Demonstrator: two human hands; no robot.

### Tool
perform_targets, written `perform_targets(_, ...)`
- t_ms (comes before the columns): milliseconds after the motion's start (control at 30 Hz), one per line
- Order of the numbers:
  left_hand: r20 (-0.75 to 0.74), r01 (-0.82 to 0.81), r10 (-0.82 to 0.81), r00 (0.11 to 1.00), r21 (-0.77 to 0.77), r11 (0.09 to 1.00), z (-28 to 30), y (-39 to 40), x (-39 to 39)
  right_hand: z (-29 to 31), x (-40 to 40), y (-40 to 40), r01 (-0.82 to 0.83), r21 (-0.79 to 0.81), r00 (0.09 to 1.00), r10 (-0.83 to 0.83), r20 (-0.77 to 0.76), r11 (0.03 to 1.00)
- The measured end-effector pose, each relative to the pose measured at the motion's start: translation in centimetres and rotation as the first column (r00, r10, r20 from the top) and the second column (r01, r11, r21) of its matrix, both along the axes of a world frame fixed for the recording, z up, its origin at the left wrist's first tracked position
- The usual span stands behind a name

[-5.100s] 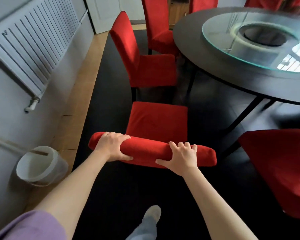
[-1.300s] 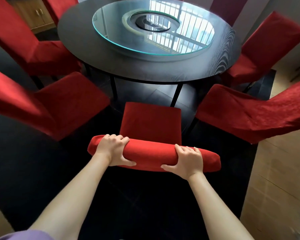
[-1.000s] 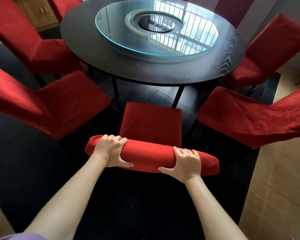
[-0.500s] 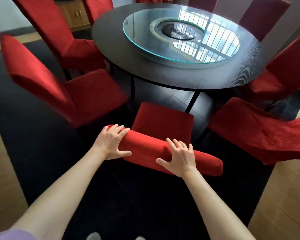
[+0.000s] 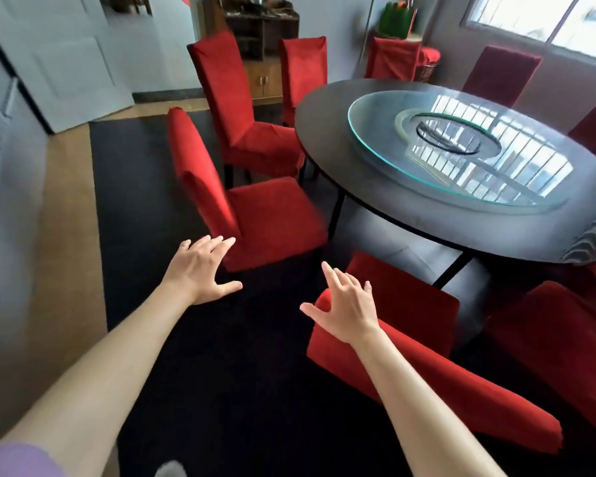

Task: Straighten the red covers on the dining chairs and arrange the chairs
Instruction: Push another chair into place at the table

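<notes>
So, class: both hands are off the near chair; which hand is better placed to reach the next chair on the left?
Probably the left hand: open, its fingertips almost at the next chair. The right hand, also open, hovers over the near chair's backrest.

**One head-worn view, looking down over the chairs**

A single wide-angle camera sits on the person's head, facing forward and down. Both bare forearms reach in from 6 o'clock, close to the lens. The round black wooden dining table (image 5: 427,215) fills 2 o'clock; the red fabric-covered dining chairs (image 5: 255,215) range from 11 to 4 o'clock. No second view is given to share the scene.
</notes>
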State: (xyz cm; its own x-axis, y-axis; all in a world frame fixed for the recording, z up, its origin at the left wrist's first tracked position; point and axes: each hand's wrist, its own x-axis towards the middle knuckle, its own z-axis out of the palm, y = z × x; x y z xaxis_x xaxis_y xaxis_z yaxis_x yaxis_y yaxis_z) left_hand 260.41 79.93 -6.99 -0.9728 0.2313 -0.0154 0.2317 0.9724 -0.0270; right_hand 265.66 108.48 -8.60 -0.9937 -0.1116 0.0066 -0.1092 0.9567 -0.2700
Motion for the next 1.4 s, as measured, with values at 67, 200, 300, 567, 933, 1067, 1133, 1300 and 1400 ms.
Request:
perform_targets(67,-0.009,-0.030,0.030,1.000,0.005,1.000,0.3,-3.5,-1.2,0.5,-1.7,-3.5,-0.021,-0.005,1.000,0.021,-0.006,1.000)
perform_targets(200,-0.031,-0.044,0.045,0.999,0.032,0.999,1.1,-10.4,-4.5,1.8,-6.1,-10.7,-0.033,-0.019,0.999,0.032,-0.033,0.999)
perform_targets(300,-0.047,-0.064,0.067,0.997,0.069,0.996,1.8,-15.3,-7.3,2.7,-9.1,-15.8,-0.030,-0.053,0.997,0.026,-0.072,0.998)
perform_targets(567,-0.074,-0.133,0.146,0.987,0.152,0.979,2.4,-24.6,-13.4,4.2,-15.4,-25.6,-0.068,-0.084,0.993,0.060,-0.098,0.994)
perform_targets(933,-0.056,-0.052,0.058,0.997,0.107,0.993,2.2,-27.3,-25.9,3.2,-27.7,-29.5,-0.048,-0.085,0.996,0.041,-0.085,0.995)
perform_targets(1067,-0.026,-0.035,0.036,0.999,0.069,0.997,2.0,-27.6,-31.2,2.4,-32.6,-30.1,-0.020,-0.122,0.999,0.014,-0.049,0.992)
perform_targets(1133,-0.032,-0.040,0.043,0.999,0.087,0.995,1.6,-27.6,-33.4,2.0,-34.6,-30.5,-0.018,-0.108,0.999,0.015,-0.029,0.994)
perform_targets(1300,0.000,-0.031,0.031,1.000,0.109,0.994,0.6,-28.7,-37.9,1.2,-39.3,-31.6,-0.006,-0.082,1.000,0.008,0.024,0.997)
perform_targets(1400,0.009,-0.016,0.015,1.000,0.110,0.994,0.5,-30.0,-41.2,1.2,-42.1,-32.8,0.014,-0.073,0.999,-0.012,0.030,0.997)
